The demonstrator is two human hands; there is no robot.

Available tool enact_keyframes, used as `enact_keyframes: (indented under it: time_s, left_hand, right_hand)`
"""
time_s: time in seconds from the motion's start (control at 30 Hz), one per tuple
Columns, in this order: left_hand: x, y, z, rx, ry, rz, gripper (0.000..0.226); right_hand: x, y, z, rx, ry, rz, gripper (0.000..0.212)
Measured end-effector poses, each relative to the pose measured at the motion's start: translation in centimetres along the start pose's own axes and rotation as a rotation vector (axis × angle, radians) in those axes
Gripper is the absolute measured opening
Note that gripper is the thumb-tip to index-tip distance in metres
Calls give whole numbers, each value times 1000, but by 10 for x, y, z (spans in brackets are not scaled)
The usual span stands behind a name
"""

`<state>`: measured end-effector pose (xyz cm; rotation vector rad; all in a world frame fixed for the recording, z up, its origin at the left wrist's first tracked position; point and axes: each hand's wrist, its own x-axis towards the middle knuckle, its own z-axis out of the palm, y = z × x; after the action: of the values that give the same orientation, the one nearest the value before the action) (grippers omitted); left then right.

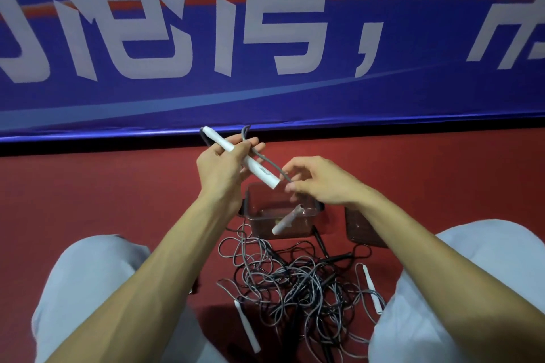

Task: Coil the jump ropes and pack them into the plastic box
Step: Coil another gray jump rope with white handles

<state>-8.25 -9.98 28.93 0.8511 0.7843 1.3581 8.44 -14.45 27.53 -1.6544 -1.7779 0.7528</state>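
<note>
- Red floor (88, 191) all round, matte like sports flooring, and beyond the hands a big blue banner (265, 91) with white characters and an orange stripe runs the width of the wall.
- The person sits low, pale-trousered knees (97, 274) spread on either side, so the work falls between them.
- Left hand (221, 168) is up and curled round a white handle (259, 169), which slants from its far side down toward the right hand. My read: it serves as the core to wind on.
- A grey cord (272, 166) loops over the left fingers and runs alongside the handle. The fingers seem to pin the turns so they don't spring loose.
- Right hand (321, 183), just beside the handle's lower end, pinches that cord between thumb and fingertips, the other fingers loosely bent. It looks set to feed the next turn.
- Directly beneath both hands sits the clear plastic box (256, 227), close enough for a short drop once a coil is done.
- A second white handle (287, 219) shows below the right hand at the box; whether it lies inside or dangles from the cord I can't tell.
- Nearer the person than the hands, the tangle of ropes (298, 283), grey and black, sprawls on the floor, so plenty is left to coil.
- Two loose white handles (247, 324) lie at the tangle's edges, one under each forearm.
- Under the right wrist, off to its side, another clear container (359, 230) sits; box or lid, I can't say.
</note>
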Motion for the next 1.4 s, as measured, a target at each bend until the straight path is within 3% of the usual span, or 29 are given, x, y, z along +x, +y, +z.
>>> enact_keyframes:
  time_s: [0.2,0.37,0.53,0.7,0.83,1.0,1.07,1.13,1.2,1.3,1.37,1.4]
  left_hand:
    - [4,-8,-2,144,2,71,22]
    - [6,-14,-2,273,-88,101,8]
    - [7,-17,-6,573,-334,37,5]
    - [1,-23,-9,955,-706,145,12]
    - [2,-24,-10,1081,-766,182,21]
    - [0,-25,-9,1035,-815,137,16]
    - [1,-26,-9,1102,-786,228,23]
    - [2,-27,-10,1245,-708,342,24]
    - [1,-28,-11,1353,-633,421,25]
    - [0,-26,-13,1466,-544,511,26]
    - [0,-25,-13,1529,-519,582,21]
    - [-1,-24,-12,1533,-526,625,15]
  right_hand:
    - [-4,1,-8,-44,-7,79,15]
    - [-7,3,-15,11,49,80,21]
    - [-8,2,-29,413,160,72,14]
    - [-8,-3,-35,707,277,59,15]
    - [-7,-5,-37,960,327,67,17]
    - [-2,-5,-31,1271,391,160,19]
    - [0,-3,-30,1360,406,183,18]
    - [-1,-2,-32,1274,369,182,14]
    - [-4,0,-33,889,345,212,15]
    - [-5,5,-30,185,517,168,25]
    - [-3,4,-27,-15,641,24,23]
    - [-4,1,-27,-37,616,-23,22]
